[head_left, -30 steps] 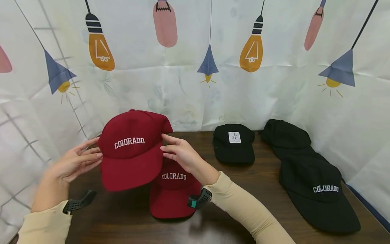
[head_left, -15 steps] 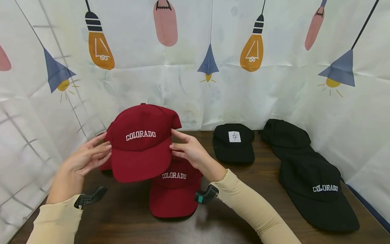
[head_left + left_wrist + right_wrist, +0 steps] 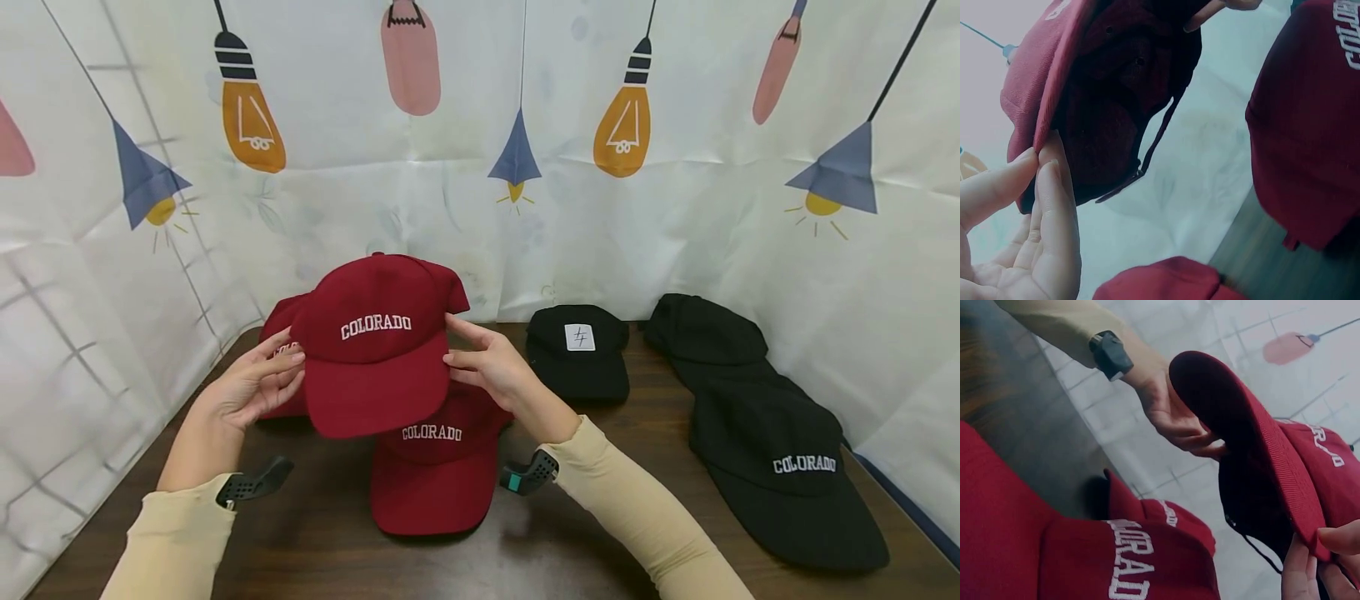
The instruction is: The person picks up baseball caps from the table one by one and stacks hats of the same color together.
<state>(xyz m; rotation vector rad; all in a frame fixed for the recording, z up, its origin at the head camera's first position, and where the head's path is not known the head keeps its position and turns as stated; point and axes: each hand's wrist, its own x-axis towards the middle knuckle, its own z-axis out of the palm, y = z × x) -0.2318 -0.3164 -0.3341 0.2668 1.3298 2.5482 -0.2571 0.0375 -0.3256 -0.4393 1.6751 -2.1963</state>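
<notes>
The held cap (image 3: 375,367), red with white COLORADO lettering across its front, is up off the counter (image 3: 300,537), at 8 o'clock from the middle of the head view. Its brim points to about 6 o'clock there. At its 9 o'clock the left hand (image 3: 255,385) has its grip clamped on it, thumb and fingers pinching the brim's edge. At its 3 o'clock the right hand (image 3: 501,372) has its grip clamped likewise on the opposite edge.

2 more red caps lie near. The front red cap (image 3: 435,492), also marked COLORADO, rests on the counter at the held cap's 5 o'clock, partly covered by it in the head view. The rear red cap (image 3: 287,312) peeks out at 9 o'clock, mostly hidden.

Of 3 black caps, the tagged black cap (image 3: 577,379) is at 3 o'clock from the right hand, bearing a white label (image 3: 580,337). Farther along at 3 o'clock is the plain black cap (image 3: 705,333); the lettered black cap (image 3: 772,508) overlaps it in view at its 5 o'clock.
</notes>
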